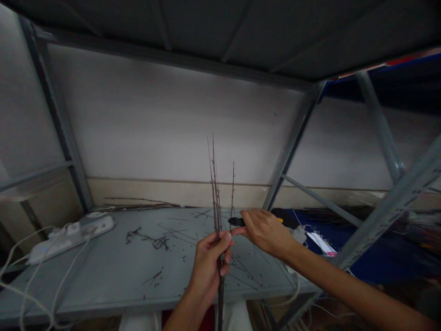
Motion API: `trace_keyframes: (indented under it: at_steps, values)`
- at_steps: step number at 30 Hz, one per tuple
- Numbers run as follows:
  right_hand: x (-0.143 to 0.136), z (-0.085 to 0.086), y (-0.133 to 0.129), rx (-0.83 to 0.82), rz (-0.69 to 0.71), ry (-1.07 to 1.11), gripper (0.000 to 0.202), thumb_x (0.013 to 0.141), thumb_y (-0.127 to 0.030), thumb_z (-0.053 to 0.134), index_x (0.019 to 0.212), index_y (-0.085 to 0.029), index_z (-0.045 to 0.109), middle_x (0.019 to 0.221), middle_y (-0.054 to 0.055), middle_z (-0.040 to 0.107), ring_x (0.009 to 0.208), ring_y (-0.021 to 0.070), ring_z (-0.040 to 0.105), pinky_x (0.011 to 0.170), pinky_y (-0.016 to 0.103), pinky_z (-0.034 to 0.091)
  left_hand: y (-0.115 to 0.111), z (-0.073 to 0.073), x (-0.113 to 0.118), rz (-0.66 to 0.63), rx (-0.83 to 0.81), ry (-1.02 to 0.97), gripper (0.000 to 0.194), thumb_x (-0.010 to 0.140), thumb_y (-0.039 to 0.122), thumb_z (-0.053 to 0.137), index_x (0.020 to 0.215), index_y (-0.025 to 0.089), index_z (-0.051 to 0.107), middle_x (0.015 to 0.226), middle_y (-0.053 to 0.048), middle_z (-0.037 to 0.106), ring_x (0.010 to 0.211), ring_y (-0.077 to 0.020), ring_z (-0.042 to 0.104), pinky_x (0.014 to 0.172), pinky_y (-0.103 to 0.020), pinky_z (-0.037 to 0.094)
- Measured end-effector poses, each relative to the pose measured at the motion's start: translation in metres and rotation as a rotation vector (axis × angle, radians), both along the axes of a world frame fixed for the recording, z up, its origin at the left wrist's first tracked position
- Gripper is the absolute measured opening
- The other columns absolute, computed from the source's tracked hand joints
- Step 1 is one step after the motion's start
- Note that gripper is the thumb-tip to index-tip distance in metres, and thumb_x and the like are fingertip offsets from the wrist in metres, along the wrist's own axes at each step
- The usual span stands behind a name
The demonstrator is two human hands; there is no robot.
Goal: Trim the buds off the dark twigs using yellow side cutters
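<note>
Now: left hand [210, 257] grips twigs [216, 197] upright; right hand [265, 230] clasps cutters [237, 221] (jaw state unclear); hold steady, cut close.

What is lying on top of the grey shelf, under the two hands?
On the grey shelf lie loose twig cuttings and a white power strip. The hands and the held branch cover part of it.

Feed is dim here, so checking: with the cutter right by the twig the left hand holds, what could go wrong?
1. The cutter in the right hand sits close to the left hand fingers; a nick seems possible.
2. The thin twig may snap or whip.
3. Clippings could reach the power strip.
</note>
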State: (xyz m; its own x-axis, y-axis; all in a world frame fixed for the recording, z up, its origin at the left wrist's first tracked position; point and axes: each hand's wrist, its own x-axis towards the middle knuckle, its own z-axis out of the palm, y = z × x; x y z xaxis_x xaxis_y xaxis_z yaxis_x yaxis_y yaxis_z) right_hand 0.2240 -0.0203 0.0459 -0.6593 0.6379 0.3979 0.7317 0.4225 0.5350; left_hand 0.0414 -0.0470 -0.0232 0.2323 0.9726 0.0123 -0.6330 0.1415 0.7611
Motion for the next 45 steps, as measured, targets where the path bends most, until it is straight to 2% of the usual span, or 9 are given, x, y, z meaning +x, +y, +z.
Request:
trace_keyframes:
  at_steps: [5, 8, 12, 16, 23, 35, 40, 42, 45]
  values:
    - [0.002, -0.003, -0.003, -0.14, -0.031, 0.201, 0.049, 0.101, -0.056, 0.039, 0.105, -0.013, 0.061, 0.084, 0.013, 0.071, 0.077, 0.0272, 0.069, 0.068, 0.035, 0.047, 0.0, 0.001, 0.002, 0.041, -0.022, -0.008, 0.041, 0.072, 0.045, 0.085, 0.093, 0.012, 0.073, 0.08, -0.004, 0.064, 0.047, -0.0034, 0.044, 0.032, -0.013, 0.026]
    - [-0.001, 0.003, -0.007, -0.282, -0.079, 0.54, 0.05, 0.102, -0.056, 0.037, 0.118, -0.015, 0.06, 0.087, 0.012, 0.074, 0.077, 0.026, 0.071, 0.068, 0.034, 0.05, 0.002, 0.0, 0.002, 0.062, -0.044, -0.024, 0.044, 0.071, 0.046, 0.085, 0.096, 0.012, 0.071, 0.08, -0.004, 0.064, 0.047, -0.0038, 0.043, 0.031, -0.013, 0.027]
    - [-0.011, 0.018, -0.006, -0.427, -0.084, 1.057, 0.044, 0.091, -0.058, 0.059, 0.11, -0.019, 0.066, 0.088, 0.007, 0.075, 0.076, 0.0217, 0.071, 0.072, 0.032, 0.054, 0.005, -0.002, 0.003, 0.033, -0.051, -0.042, 0.047, 0.069, 0.048, 0.086, 0.097, 0.013, 0.072, 0.079, -0.003, 0.063, 0.045, -0.003, 0.041, 0.031, -0.013, 0.026]
    - [-0.022, 0.032, 0.001, -0.578, -0.066, 1.285, 0.04, 0.085, -0.052, 0.065, 0.102, -0.017, 0.067, 0.081, 0.005, 0.072, 0.053, 0.0144, 0.059, 0.05, 0.028, 0.049, 0.003, -0.002, 0.006, 0.002, -0.032, -0.041, 0.049, 0.068, 0.05, 0.087, 0.097, 0.013, 0.072, 0.077, -0.003, 0.063, 0.045, -0.0035, 0.042, 0.031, -0.013, 0.027]
    - [-0.03, 0.046, 0.006, -0.707, 0.015, 1.355, 0.028, 0.08, -0.043, 0.07, 0.09, -0.017, 0.065, 0.079, 0.003, 0.071, 0.051, 0.011, 0.054, 0.05, 0.025, 0.047, 0.008, -0.007, 0.007, 0.003, -0.042, -0.011, 0.052, 0.069, 0.052, 0.086, 0.101, 0.013, 0.071, 0.079, -0.003, 0.063, 0.046, -0.0042, 0.043, 0.029, -0.013, 0.026]
    - [-0.029, 0.053, 0.007, -0.699, 0.089, 1.368, 0.03, 0.083, -0.047, 0.067, 0.09, -0.018, 0.065, 0.082, 0.004, 0.072, 0.057, 0.0129, 0.057, 0.053, 0.026, 0.051, 0.004, -0.002, 0.009, 0.039, -0.042, 0.018, 0.058, 0.058, 0.055, 0.09, 0.093, 0.012, 0.073, 0.073, -0.003, 0.065, 0.041, -0.0038, 0.043, 0.026, -0.013, 0.028]
    - [-0.029, 0.053, 0.005, -0.725, 0.121, 1.414, 0.031, 0.084, -0.045, 0.068, 0.095, -0.017, 0.063, 0.079, 0.004, 0.072, 0.056, 0.0125, 0.055, 0.051, 0.025, 0.048, 0.003, 0.005, 0.011, 0.005, 0.031, 0.004, 0.056, 0.059, 0.054, 0.09, 0.09, 0.011, 0.074, 0.07, -0.007, 0.066, 0.058, -0.0185, 0.064, 0.037, -0.023, 0.051]
    - [-0.03, 0.053, 0.002, -0.728, 0.113, 1.424, 0.032, 0.084, -0.046, 0.068, 0.097, -0.017, 0.062, 0.078, 0.003, 0.071, 0.054, 0.012, 0.053, 0.05, 0.025, 0.047, 0.004, 0.011, 0.01, -0.001, 0.057, -0.002, 0.059, 0.061, 0.054, 0.089, 0.099, 0.012, 0.074, 0.081, -0.012, 0.072, 0.076, -0.0271, 0.071, 0.049, -0.032, 0.06]
    - [-0.032, 0.053, -0.002, -0.719, 0.095, 1.42, 0.031, 0.083, -0.043, 0.067, 0.098, -0.017, 0.062, 0.076, 0.002, 0.071, 0.052, 0.0114, 0.053, 0.049, 0.025, 0.045, 0.01, 0.022, 0.009, -0.015, 0.097, 0.0, 0.057, 0.067, 0.055, 0.085, 0.104, 0.012, 0.074, 0.096, -0.015, 0.074, 0.082, -0.0287, 0.072, 0.056, -0.036, 0.063]
